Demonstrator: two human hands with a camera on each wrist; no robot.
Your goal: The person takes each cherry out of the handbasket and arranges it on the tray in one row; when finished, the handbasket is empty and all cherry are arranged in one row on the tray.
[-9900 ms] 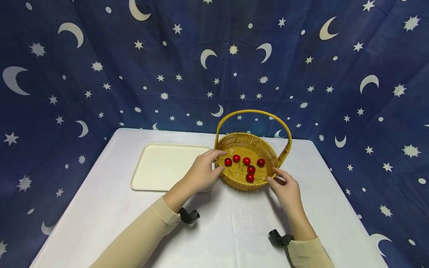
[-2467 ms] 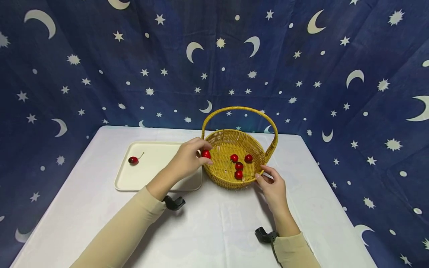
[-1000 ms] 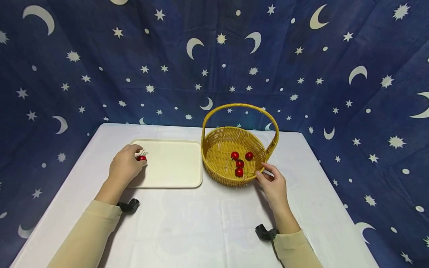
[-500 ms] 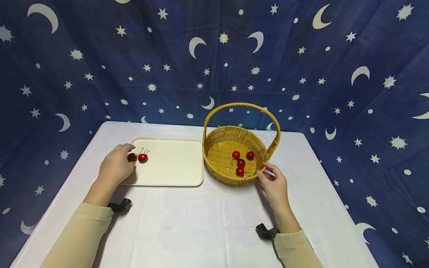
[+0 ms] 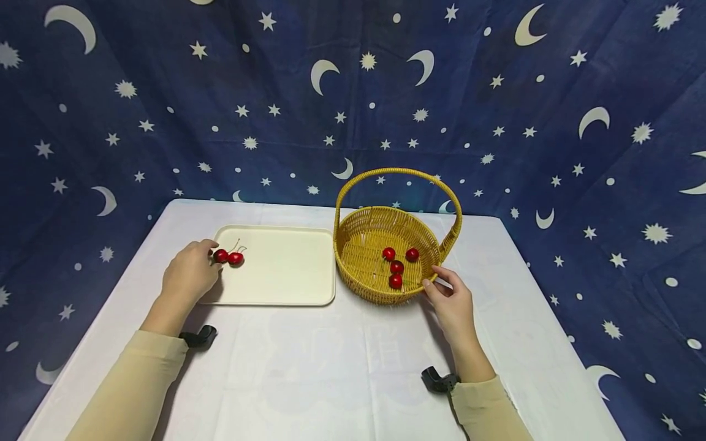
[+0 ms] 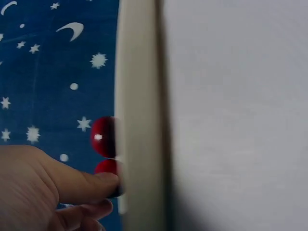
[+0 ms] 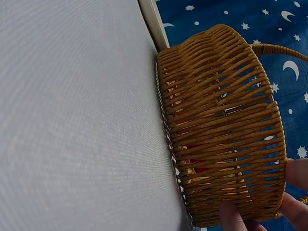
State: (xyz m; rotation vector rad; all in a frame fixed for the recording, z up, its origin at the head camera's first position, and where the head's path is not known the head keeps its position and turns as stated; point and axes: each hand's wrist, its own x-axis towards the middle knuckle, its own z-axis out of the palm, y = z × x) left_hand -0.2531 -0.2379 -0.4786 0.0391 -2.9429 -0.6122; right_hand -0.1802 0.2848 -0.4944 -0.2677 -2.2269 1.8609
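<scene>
My left hand (image 5: pixel 189 271) is at the left end of a cream rectangular tray (image 5: pixel 287 266). Its thumb and fingers pinch a dark red cherry (image 5: pixel 220 256) there; the thumb (image 6: pixel 91 186) covers part of that fruit in the left wrist view. Right beside it lies a second stemmed cherry (image 5: pixel 235 259). My right hand (image 5: pixel 453 303) grips the front right rim of a yellow-brown wicker basket (image 5: pixel 361 282), thumb and fingers on either side of the edge. Several more cherries (image 5: pixel 396 267) sit on the basket's floor, towards its right side.
The basket's tall arched handle (image 5: pixel 397 170) rises over it. Basket and tray stand close together on a white-covered table (image 5: pixel 309 367). A dark blue cloth (image 5: pixel 287 79) with moons and stars hangs behind and at both sides. Each wrist carries a black mount (image 5: pixel 438 381).
My left hand has carried a cherry from the basket to the tray and let go of it. It then took the other cherry, which shifted slightly right. The right hand stays on the rim.
</scene>
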